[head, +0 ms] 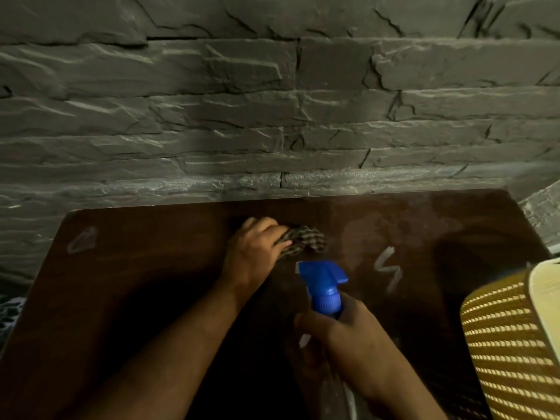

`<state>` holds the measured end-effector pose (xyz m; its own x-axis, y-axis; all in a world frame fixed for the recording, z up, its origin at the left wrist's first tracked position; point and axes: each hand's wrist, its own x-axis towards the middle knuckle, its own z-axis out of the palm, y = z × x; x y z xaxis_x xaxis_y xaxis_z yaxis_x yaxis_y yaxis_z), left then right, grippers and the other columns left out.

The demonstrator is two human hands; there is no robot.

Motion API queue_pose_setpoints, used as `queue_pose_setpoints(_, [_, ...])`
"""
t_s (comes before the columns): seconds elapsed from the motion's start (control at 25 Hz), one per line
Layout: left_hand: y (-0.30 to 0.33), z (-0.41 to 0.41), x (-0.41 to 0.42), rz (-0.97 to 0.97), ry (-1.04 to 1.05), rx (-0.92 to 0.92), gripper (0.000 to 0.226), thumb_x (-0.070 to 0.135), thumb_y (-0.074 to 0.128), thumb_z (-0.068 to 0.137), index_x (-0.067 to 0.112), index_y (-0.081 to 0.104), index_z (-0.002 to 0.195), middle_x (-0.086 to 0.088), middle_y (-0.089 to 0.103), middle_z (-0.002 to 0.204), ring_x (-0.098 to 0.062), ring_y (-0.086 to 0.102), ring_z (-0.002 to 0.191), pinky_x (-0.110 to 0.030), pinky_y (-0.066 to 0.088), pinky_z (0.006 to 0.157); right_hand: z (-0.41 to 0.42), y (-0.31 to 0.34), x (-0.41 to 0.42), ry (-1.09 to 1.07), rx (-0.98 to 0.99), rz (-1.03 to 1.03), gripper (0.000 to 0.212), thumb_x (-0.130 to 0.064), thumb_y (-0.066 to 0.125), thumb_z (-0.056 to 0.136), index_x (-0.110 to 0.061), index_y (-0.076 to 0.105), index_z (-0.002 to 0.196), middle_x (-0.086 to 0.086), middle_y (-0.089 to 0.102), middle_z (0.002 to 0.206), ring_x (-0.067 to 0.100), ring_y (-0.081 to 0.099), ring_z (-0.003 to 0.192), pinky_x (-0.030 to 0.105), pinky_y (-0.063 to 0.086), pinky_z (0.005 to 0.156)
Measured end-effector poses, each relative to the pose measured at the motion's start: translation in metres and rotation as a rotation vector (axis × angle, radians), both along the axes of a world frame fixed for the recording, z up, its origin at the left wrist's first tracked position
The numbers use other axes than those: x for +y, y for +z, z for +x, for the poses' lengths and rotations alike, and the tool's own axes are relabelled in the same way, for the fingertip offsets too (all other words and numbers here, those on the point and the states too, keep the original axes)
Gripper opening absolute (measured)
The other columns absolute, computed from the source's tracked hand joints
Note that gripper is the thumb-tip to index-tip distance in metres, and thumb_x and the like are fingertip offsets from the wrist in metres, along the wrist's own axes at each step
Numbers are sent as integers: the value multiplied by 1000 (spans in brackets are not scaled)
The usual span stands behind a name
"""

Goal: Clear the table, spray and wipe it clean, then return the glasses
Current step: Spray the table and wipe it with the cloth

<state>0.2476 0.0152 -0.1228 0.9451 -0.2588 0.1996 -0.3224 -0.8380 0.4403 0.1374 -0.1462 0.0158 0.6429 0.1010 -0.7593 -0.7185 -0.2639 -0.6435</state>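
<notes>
Table [121, 283] of dark glossy wood abuts grey stone wall [272, 116].

The dark brown table [121, 283] is glossy, its right part hazed with wet film and pale streaks. A bunched checked cloth [306, 237] lies pressed on it near the far edge. The spray bottle [324, 286] (blue trigger head, nozzle pointing right) is held upright above the near side.
</notes>
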Motion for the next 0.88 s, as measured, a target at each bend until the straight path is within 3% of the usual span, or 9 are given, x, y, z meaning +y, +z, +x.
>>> queue_pose_setpoints(0.16, [12, 39, -21, 43, 418, 147, 31, 34, 55, 95, 15, 64, 118, -5, 58, 120, -26, 49, 111, -37, 43, 87, -1, 1, -3, -23, 18, 26, 20, -20, 68, 85, -19, 61, 103, 5, 69, 66, 19, 66, 59, 39, 59, 72])
queue_pose_setpoints(0.24, [11, 30, -36, 38, 295, 106, 27, 30, 59, 93, 12, 66, 112, -7, 60, 115, -27, 51, 105, -37, 44, 84, -2, -2, -7, -41, 36, 51, 21, -19, 69, 85, -18, 61, 104, 4, 69, 64, 20, 66, 59, 40, 59, 70])
queue_pose_setpoints(0.36, [-1, -23, 0, 15, -19, -9, 22, 28, 64, 89, 14, 70, 105, -2, 63, 101, -24, 55, 89, -38, 50, 73, -8, 1, -10, -37, 12, 45, 21, -18, 69, 85, -19, 61, 104, 1, 69, 59, 13, 65, 53, 24, 52, 53])
queue_pose_setpoints(0.48, [-1, -14, 29, 62, 97, 2, 35, 40, 48, 93, 15, 68, 107, -2, 62, 104, -25, 56, 92, -37, 47, 76, -14, 5, -16, -34, -1, 32, 18, -20, 70, 84, -23, 61, 100, -3, 69, 59, 10, 64, 53, 21, 50, 53])
queue_pose_setpoints(0.6, [6, 29, -8, 50, 382, 120, 31, 34, 54, 94, 14, 65, 114, -6, 59, 116, -27, 51, 106, -39, 45, 86, -19, -2, -13, -34, -16, 2, 18, -24, 71, 82, -22, 63, 98, 0, 70, 63, 13, 67, 56, 28, 53, 60])
queue_pose_setpoints(0.68, [5, 21, -24, 16, 281, 120, 27, 31, 59, 92, 12, 67, 110, -7, 60, 113, -27, 52, 103, -40, 46, 84, -23, -6, -10, -38, -14, -3, 19, -26, 71, 80, -22, 64, 97, 4, 72, 66, 17, 68, 59, 32, 55, 64])
queue_pose_setpoints(0.8, [-6, -44, 2, 16, -94, 16, 29, 37, 53, 92, 16, 68, 105, 0, 61, 102, -22, 56, 91, -39, 49, 78, -32, -5, -6, -33, -5, 18, 20, -22, 70, 81, -21, 63, 99, 4, 71, 64, 18, 68, 57, 31, 55, 60])
queue_pose_setpoints(0.88, [-3, -45, 33, 53, -41, -12, 36, 42, 46, 93, 16, 68, 107, -1, 61, 103, -23, 55, 92, -35, 46, 77, -35, -2, -8, -30, -5, 30, 21, -22, 71, 81, -21, 62, 100, 2, 70, 63, 17, 67, 57, 31, 56, 61])
